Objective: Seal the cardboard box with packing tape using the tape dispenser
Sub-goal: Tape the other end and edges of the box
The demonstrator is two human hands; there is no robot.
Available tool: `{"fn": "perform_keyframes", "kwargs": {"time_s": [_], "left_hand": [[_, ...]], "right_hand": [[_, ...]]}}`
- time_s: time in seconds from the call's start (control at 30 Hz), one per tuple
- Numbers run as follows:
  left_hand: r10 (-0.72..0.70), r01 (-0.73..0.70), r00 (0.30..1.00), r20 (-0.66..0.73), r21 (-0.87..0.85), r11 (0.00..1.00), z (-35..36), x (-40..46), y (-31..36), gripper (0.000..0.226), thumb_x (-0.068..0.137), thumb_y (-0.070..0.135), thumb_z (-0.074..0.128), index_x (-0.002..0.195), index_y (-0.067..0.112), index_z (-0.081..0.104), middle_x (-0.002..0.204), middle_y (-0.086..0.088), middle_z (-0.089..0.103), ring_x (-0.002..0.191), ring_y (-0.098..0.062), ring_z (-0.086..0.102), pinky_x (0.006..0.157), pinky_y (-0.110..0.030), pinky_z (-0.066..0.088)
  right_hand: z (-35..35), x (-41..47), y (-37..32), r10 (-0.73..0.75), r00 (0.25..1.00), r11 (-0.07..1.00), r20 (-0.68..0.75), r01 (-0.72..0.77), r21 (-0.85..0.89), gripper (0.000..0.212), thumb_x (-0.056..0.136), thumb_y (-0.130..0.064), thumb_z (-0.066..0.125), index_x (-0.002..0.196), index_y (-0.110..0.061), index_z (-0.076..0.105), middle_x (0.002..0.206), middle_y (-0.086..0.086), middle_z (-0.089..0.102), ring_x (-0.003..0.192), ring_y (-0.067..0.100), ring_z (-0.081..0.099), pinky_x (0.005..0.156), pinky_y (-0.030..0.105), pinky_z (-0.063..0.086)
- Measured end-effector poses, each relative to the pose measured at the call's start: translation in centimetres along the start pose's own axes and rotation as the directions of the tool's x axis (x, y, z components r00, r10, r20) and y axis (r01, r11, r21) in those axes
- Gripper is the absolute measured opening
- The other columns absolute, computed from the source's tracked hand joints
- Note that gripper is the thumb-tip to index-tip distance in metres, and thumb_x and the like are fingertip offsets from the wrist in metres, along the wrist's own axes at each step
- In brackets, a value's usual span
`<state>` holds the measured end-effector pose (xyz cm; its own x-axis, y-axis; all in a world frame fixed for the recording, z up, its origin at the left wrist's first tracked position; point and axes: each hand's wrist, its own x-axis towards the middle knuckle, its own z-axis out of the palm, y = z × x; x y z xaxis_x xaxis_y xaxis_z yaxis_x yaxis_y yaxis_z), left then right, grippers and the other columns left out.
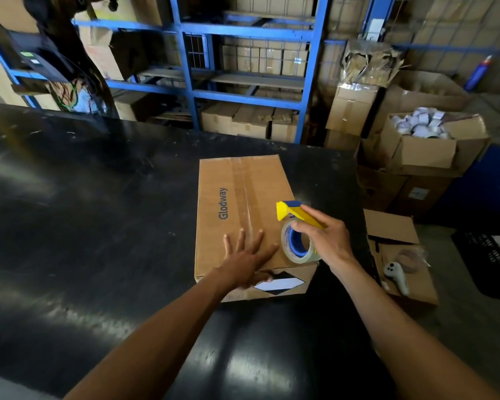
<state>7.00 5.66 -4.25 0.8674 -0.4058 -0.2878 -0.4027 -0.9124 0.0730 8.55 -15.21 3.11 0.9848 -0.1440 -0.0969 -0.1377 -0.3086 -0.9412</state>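
Box: cardboard box (pixel 243 197) sat closed on the black table (pixel 84 212), toward my right of centre, with "Glodway" printed along its top.
Seam: I saw a strip of clear packing tape (pixel 247 194) already running the length of the top, from the far edge toward my hands.
Left hand: my left hand (pixel 247 262) lay palm down on the near part of the box top, fingers spread flat, thumb hooked over the near edge onto the front face.
Right hand: my right hand (pixel 325 238) was wrapped around the yellow handle of the tape dispenser (pixel 298 232), fingers curled tight; the index finger rested on top of the roll.
Dispenser: it hung over the near right corner of the box, blue hub of the roll facing me, yellow and blue head pointing away (whether the roll touched the cardboard, I could not tell).
Label: a black and white diamond label (pixel 280 282) showed on the front face, just right of my left thumb.
Floor at right: an open carton (pixel 401 264) held a white handheld controller (pixel 397 275).
Behind: blue shelving (pixel 243 59) stacked with cartons, and another open box filled with white rolls (pixel 422 125).
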Motion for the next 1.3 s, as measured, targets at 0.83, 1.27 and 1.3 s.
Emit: {"fn": "perform_keyframes", "kwargs": {"time_s": [0.83,1.27,1.3], "left_hand": [[0.225,-0.229,0.973,0.053,0.083,0.97,-0.1,-5.5,-3.0,0.078,0.096,0.063,0.04,0.156,0.044,-0.007,0.166,-0.006,-0.021,0.145,-0.051,-0.022,0.108,-0.073,-0.012],[0.063,-0.17,0.982,-0.178,-0.68,0.714,-0.4,-9.0,-2.4,0.062,0.099,0.047,0.053,0.154,0.025,0.033,0.159,-0.001,0.033,0.146,-0.02,0.03,0.115,-0.032,0.029],[-0.05,-0.106,0.987,-0.153,-0.851,0.515,-0.8,-9.6,-1.8,0.052,0.099,0.049,0.051,0.145,0.025,0.048,0.145,0.003,0.052,0.134,-0.016,0.047,0.103,-0.027,0.042]], "right_hand": [[1.8,-7.8,-1.8,0.044,0.995,0.999,-0.094,-0.042,0.026,0.054,0.071,-0.036,0.085,0.123,-0.036,0.069,0.113,-0.012,0.07,0.104,0.005,0.062,0.087,0.025,0.049],[1.3,-13.2,-2.5,0.005,0.995,0.992,-0.101,0.008,0.128,0.053,0.073,-0.031,0.085,0.123,-0.035,0.069,0.11,-0.012,0.074,0.099,0.002,0.068,0.089,0.026,0.054],[1.3,-13.7,-2.5,-0.009,0.995,0.99,-0.1,0.023,0.137,0.053,0.074,-0.029,0.085,0.124,-0.035,0.069,0.11,-0.012,0.074,0.098,0.001,0.069,0.089,0.026,0.055]]}}
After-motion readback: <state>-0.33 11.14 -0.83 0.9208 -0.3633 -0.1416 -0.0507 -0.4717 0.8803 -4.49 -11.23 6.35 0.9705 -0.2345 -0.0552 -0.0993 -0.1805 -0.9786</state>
